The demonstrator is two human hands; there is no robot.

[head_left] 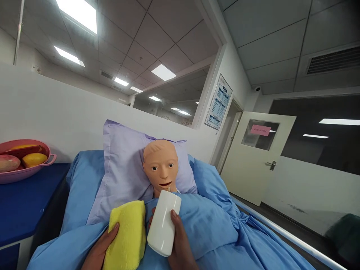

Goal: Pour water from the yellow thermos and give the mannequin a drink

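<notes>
A smooth white cup (164, 223) is gripped in my right hand (181, 240), thumb along its side and fingers behind it. It leans with its far end just below the mouth of a patient manikin's head (161, 165); its opening is not visible. A small pale tip shows between that end and the manikin's lips. My left hand (102, 247) is closed on a folded yellow towel (126, 232), thumb on top, held over the bed beside the cup. The manikin's head rests on a lilac pillow (120, 161), with a blue quilt (208, 221) drawn up to its neck.
At the left, a pink basket (30, 174) of fruit stands on a blue bedside cabinet (25, 206). A white rail (295, 242) runs along the bed's right side. Behind the pillow is a low white wall (70, 120). A cream door (250, 165) stands ajar at the right.
</notes>
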